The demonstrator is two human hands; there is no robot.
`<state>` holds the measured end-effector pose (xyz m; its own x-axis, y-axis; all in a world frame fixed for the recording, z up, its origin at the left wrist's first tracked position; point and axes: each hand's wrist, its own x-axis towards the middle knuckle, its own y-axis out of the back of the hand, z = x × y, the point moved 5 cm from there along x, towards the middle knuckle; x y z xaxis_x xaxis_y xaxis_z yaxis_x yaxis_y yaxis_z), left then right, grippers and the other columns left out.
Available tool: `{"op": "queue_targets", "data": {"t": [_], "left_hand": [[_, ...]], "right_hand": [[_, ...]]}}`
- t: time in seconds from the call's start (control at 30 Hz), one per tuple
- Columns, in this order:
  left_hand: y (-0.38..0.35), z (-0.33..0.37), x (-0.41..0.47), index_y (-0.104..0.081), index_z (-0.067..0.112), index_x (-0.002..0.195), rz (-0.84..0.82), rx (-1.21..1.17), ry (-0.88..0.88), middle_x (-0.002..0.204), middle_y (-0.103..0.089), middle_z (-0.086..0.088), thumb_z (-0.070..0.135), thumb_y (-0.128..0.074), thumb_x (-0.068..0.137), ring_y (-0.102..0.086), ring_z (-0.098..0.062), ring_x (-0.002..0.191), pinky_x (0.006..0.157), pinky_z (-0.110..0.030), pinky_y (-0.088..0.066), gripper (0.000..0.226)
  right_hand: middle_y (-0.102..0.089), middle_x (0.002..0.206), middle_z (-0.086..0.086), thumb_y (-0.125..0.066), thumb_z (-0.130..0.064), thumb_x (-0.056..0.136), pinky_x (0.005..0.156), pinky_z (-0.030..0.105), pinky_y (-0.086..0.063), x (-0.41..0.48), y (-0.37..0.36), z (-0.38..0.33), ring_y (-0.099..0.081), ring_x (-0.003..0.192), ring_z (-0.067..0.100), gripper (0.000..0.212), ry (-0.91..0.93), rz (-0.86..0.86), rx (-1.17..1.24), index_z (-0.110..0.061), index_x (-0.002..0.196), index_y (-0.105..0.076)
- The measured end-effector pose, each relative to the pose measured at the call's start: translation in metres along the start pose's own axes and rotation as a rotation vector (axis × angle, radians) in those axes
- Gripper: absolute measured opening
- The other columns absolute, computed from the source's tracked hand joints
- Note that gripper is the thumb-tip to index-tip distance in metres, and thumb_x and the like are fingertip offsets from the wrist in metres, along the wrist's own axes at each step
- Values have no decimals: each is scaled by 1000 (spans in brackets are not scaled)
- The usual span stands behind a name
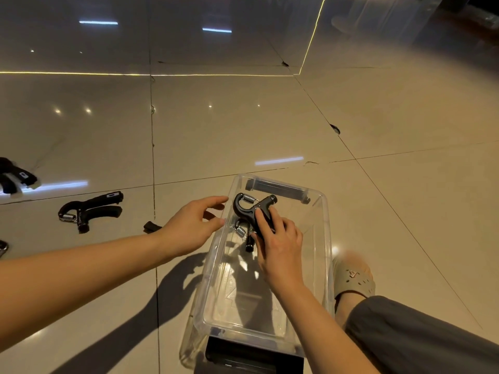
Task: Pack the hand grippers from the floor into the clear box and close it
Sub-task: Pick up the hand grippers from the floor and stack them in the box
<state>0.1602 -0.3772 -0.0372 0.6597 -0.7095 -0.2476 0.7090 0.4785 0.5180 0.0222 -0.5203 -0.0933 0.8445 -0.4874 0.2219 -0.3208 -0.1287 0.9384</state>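
Note:
The clear box (325,238) stands open on the tiled floor in front of me. My right hand (280,247) is inside it and grips a black hand gripper (249,207) by its handles, spring end pointing away. A second gripper (243,232) lies beneath it in the box, mostly hidden. My left hand (193,225) hovers with relaxed fingers at the box's left wall and holds nothing. Another hand gripper (90,210) lies on the floor to the left, and more black grippers (16,176) lie at the far left edge.
A small black piece (151,226) lies on the floor behind my left wrist. A metal part (3,248) shows at the left edge. My foot in a beige clog (353,276) rests right of the box. A black latch (243,354) sits at the box's near end.

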Motion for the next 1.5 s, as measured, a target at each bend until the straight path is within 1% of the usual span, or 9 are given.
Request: {"op": "queue_targets", "data": {"t": [0.2, 0.37, 0.57, 0.7, 0.83, 0.97, 1.07, 1.23, 1.5], "left_hand": [[-4, -10, 2, -48, 35, 146, -23, 55, 10, 140, -55, 13, 19, -64, 97, -58, -6, 114, 93, -26, -45, 54], [-9, -15, 6, -47, 37, 148, -47, 43, 17, 139, -53, 13, 15, -62, 98, -57, -8, 114, 76, -14, -44, 56], [-11, -13, 9, -45, 37, 149, -72, 41, 20, 139, -55, 12, 15, -63, 97, -57, -7, 113, 90, -27, -49, 59], [-11, -13, 10, -46, 37, 148, -70, 37, 23, 137, -56, 11, 15, -64, 97, -58, -6, 110, 87, -25, -45, 59], [-11, -12, 9, -46, 35, 149, -77, 30, 25, 137, -56, 10, 13, -64, 97, -58, -9, 111, 89, -26, -44, 59], [-11, -12, 9, -46, 36, 148, -83, 24, 28, 137, -55, 10, 10, -64, 96, -58, -9, 111, 89, -26, -44, 61], [-12, -13, 9, -47, 36, 148, -81, 18, 30, 136, -55, 10, 9, -63, 96, -59, -9, 110, 90, -27, -45, 61], [-13, -14, 10, -47, 37, 147, -81, 8, 27, 135, -55, 11, 9, -63, 97, -58, -7, 106, 84, -23, -43, 60], [-14, -17, 12, -48, 38, 147, -74, -20, 30, 131, -54, 13, 7, -62, 97, -58, -5, 102, 71, -13, -42, 60]], "right_hand": [[-36, 161, 1, -44, -39, 103, 102, 52, -41, -8, -27, 10, -51, 123, 32, 50, -40, -143, 16, -32, 153, -39], [-22, 166, -8, -40, -42, 105, 110, 47, -34, -20, -52, 22, -39, 135, 25, 52, -90, -376, 47, -42, 155, -26], [-21, 167, -9, -43, -40, 104, 117, 52, -25, -38, -63, 28, -30, 144, 27, 55, -58, -561, 2, -43, 156, -23], [-15, 168, -7, -51, -29, 101, 120, 56, -19, -39, -67, 30, -27, 145, 31, 65, -59, -625, -21, -42, 157, -20], [-11, 168, -5, -60, -21, 94, 120, 57, -20, -45, -76, 37, -31, 144, 33, 81, -63, -714, -109, -40, 158, -15], [-9, 169, -5, -62, -20, 93, 120, 55, -22, -41, -84, 42, -33, 144, 32, 83, -52, -706, -155, -38, 159, -15], [-6, 169, -5, -61, -34, 97, 119, 54, -25, -40, -88, 42, -33, 144, 32, 75, -52, -694, -144, -37, 158, -18], [-5, 170, -1, -56, -50, 97, 117, 50, -28, -37, -87, 49, -32, 145, 33, 77, -171, -633, -131, -35, 159, -14], [-1, 170, -3, -53, -42, 101, 118, 53, -28, -37, -95, 43, -26, 148, 34, 71, -59, -671, -159, -34, 160, -12]]}}
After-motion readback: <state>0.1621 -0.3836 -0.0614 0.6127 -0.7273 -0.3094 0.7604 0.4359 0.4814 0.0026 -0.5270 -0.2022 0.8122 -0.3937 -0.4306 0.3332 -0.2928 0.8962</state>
